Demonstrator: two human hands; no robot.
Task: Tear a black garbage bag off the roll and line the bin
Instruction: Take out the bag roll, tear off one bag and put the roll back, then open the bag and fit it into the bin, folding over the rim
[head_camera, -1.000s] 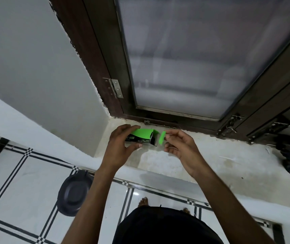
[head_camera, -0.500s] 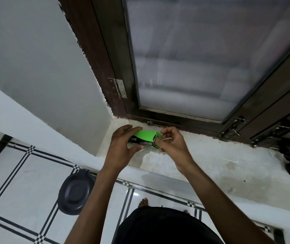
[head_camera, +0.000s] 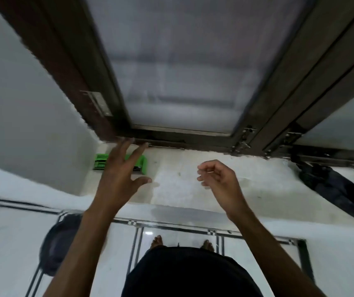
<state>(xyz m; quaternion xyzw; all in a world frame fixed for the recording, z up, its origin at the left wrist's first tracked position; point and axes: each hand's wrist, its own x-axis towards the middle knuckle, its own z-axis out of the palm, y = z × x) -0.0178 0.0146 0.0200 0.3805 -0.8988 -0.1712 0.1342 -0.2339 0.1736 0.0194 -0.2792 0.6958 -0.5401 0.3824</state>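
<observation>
A green garbage-bag box (head_camera: 100, 161) lies on the stone window ledge (head_camera: 193, 185) in its left corner. My left hand (head_camera: 120, 174) hovers over the box with fingers spread, hiding its middle and holding nothing. My right hand (head_camera: 219, 181) is to the right above the ledge, fingers loosely curled and empty. A black garbage bag (head_camera: 339, 189) lies crumpled at the ledge's right end. The dark round bin (head_camera: 58, 245) stands on the tiled floor at lower left, partly behind my left forearm.
A dark-framed window (head_camera: 182, 82) with frosted glass rises behind the ledge, with latches (head_camera: 244, 138) at its bottom. A white wall (head_camera: 21, 103) closes the left side. My bare feet (head_camera: 156, 241) stand on white tiles with black lines.
Both hands were closing the green box's flap and holding it. Now the box lies on the ledge, both hands have let go and drawn apart, and the view has shifted right.
</observation>
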